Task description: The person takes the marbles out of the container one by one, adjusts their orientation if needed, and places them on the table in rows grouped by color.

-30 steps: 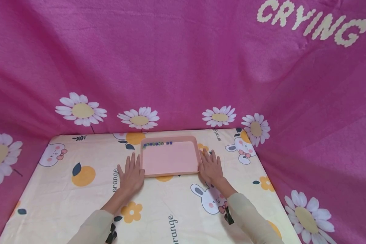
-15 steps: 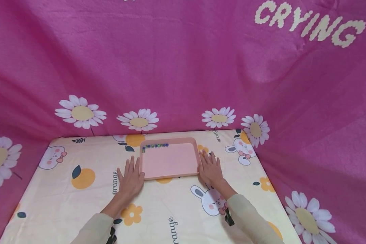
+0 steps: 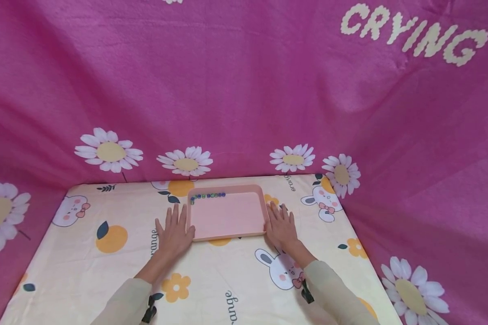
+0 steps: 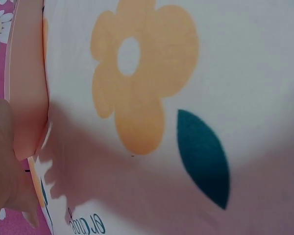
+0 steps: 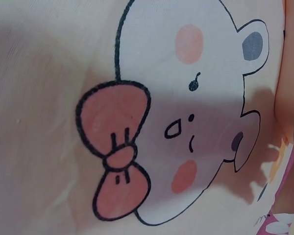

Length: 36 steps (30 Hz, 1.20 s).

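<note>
A pink rectangular tray [image 3: 227,232] lies on the printed tablecloth in the head view. A short row of small coloured beads [image 3: 208,196] lines its far left edge. My left hand [image 3: 175,231] lies flat on the cloth, fingers straight, touching the tray's left side. My right hand [image 3: 279,225] lies flat against the tray's right side in the same way. The left wrist view shows the tray's edge [image 4: 27,93] and part of my hand [image 4: 2,161]. In the right wrist view only the cloth's rabbit print [image 5: 186,112] is clear.
The table is covered by a cream cloth [image 3: 85,262] with oranges, rabbits and flowers. A magenta daisy-print fabric [image 3: 236,90] hangs close behind and wraps both sides. The table's right edge [image 3: 363,243] drops off near my right arm.
The beads have gathered into a tighter row toward the tray's far left corner. Both hands stay flat beside the tray, barely shifted.
</note>
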Available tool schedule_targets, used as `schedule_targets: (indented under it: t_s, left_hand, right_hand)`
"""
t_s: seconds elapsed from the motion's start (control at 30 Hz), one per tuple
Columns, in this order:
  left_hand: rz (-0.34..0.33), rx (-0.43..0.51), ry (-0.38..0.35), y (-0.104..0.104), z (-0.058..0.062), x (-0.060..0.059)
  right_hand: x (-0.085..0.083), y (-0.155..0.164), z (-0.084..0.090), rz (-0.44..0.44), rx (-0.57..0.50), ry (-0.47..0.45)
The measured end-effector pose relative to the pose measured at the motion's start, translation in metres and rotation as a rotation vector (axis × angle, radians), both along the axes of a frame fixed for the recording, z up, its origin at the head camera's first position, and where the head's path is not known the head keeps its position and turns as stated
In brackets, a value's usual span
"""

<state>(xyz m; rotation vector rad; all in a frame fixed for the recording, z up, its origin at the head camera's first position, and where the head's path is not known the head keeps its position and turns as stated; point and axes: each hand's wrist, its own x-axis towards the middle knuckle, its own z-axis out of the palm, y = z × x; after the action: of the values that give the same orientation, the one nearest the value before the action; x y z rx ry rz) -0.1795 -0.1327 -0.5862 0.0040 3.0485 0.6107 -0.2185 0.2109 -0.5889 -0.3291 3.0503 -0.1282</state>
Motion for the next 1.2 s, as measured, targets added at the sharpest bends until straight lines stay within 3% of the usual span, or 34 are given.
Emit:
schedule_targets:
  t_s: [0.43,0.7,1.0,1.2]
  left_hand:
    - [-0.028,-0.073,0.019,0.0036,0.0019,-0.0103]
    - [-0.027,-0.085,-0.012,0.0044,0.0005,-0.0097]
    - [-0.017,-0.082,0.016,0.0043,-0.0019,-0.0081]
    - [-0.010,-0.089,0.034,0.0037,-0.0029,-0.0087]
  right_hand:
    - [-0.0008,-0.0005,-0.0035,-0.014,-0.042,0.018]
    - [-0.0007,-0.0002,-0.0045,-0.019,-0.056,0.012]
    - [-0.0012,0.0009,-0.0034,0.000,-0.040,-0.007]
    - [-0.0063,0.0018,-0.0051,0.006,-0.104,0.001]
